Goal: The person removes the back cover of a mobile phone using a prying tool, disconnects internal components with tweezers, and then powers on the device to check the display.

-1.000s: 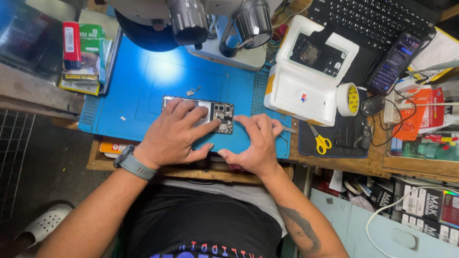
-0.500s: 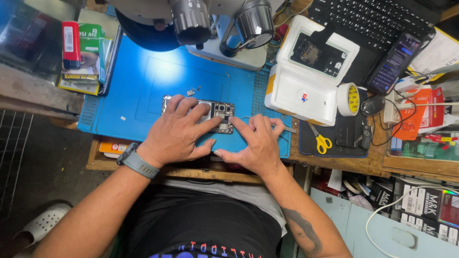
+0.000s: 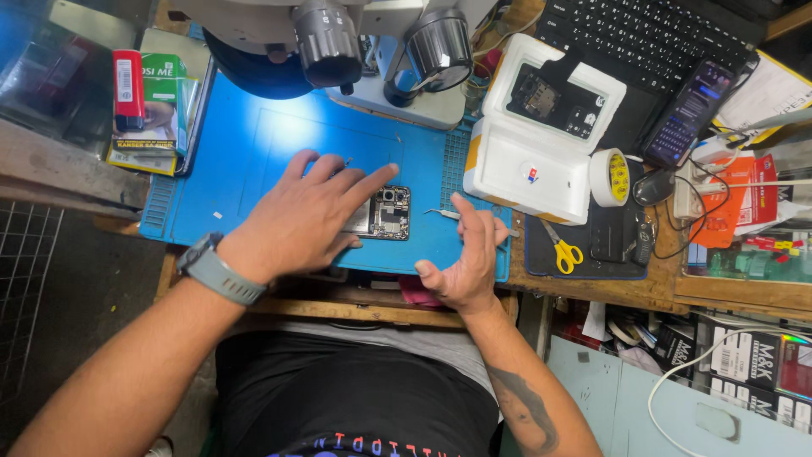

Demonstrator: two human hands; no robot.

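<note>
Wooden bench (image 3: pixel 651 292): blue mat (image 3: pixel 254 161), white foam box (image 3: pixel 524 169), black pad (image 3: pixel 592 262), keyboard (image 3: pixel 643 34).

Single head view, looking straight down, close over blue mat (image 3: pixel 254 161)
</note>
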